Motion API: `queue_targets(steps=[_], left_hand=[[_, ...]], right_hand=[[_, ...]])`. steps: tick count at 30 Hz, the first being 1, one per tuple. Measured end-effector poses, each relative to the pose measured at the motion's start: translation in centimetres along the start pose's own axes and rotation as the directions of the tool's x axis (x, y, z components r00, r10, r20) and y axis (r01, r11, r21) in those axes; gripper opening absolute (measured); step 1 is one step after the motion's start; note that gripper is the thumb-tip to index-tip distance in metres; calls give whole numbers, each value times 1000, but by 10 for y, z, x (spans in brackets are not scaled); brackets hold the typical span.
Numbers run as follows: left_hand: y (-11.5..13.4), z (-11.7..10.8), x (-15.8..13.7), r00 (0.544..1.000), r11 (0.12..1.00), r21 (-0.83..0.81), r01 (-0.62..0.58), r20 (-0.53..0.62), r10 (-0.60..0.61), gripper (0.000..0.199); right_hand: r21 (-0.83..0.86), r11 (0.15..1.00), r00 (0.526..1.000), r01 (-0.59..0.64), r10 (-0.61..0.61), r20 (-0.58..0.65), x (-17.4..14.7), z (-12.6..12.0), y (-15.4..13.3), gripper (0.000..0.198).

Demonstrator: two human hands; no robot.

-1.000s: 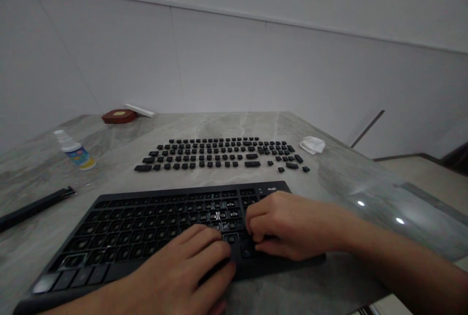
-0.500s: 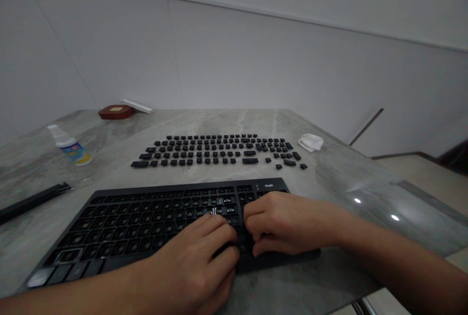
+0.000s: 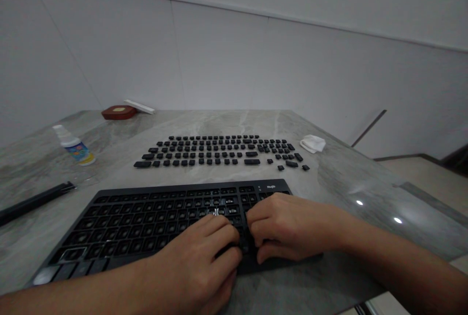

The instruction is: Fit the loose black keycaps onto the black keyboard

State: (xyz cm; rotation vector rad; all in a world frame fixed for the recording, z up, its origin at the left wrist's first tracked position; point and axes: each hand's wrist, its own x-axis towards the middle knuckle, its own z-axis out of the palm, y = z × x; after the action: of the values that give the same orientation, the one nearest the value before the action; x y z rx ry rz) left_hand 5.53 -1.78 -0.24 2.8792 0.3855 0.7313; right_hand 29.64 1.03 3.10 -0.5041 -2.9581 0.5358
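Fingertips mostly hidden: both hands curl over the keyboard [image 3: 146, 212], lower centre of frame. Left hand [image 3: 204, 261] and right hand [image 3: 280, 229] close together, a narrow gap between; cannot tell whether either grips anything. Left forearm covers the keyboard's near edge, lower left; right hand blocks most of its right end. Both forearms cut off by the frame.

Writing: pale logo [image 3: 271, 187] at keyboard's upper right corner, too blurred to read surely. Bottle [image 3: 77, 150], left of frame: blue-and-yellow label, words illegible.

Around: loose keycaps [image 3: 252, 162] in rows on the table [image 3: 347, 183], mid-frame, beyond the keyboard; legends not legible. White cloth [image 3: 312, 144] right of them. Black bar [image 3: 36, 202] cut by left edge. Red box [image 3: 119, 112] and white strip [image 3: 139, 106] near the wall [image 3: 219, 56], upper left.
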Motion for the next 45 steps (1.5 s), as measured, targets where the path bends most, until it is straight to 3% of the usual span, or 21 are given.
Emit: queue_targets(steps=[12,19,23,35,42,45], left_hand=[[-1,1,-2,1000,1000,-15,-3,-3,3,17],[0,-1,0,1000,1000,-22,-11,6,11,17],[0,-2,0,1000,999,-31,-13,19,14,18],[-2,-2,-1,1000,1000,-18,-22,13,22,18],[-2,0,-2,999,999,-22,-32,-12,32,19],[-1,-1,0,998,998,-20,-64,-29,63,22]], right_hand=[[105,991,994,-84,91,-68,-8,-16,9,14],[124,991,998,-58,52,47,-2,-7,5,9],[178,983,997,-48,36,71,-1,-8,5,16],[176,980,992,91,-74,-103,0,1,9,8],[155,985,997,71,-64,-45,-4,-4,12,13],[144,988,997,62,-55,-48,-5,-2,9,3]])
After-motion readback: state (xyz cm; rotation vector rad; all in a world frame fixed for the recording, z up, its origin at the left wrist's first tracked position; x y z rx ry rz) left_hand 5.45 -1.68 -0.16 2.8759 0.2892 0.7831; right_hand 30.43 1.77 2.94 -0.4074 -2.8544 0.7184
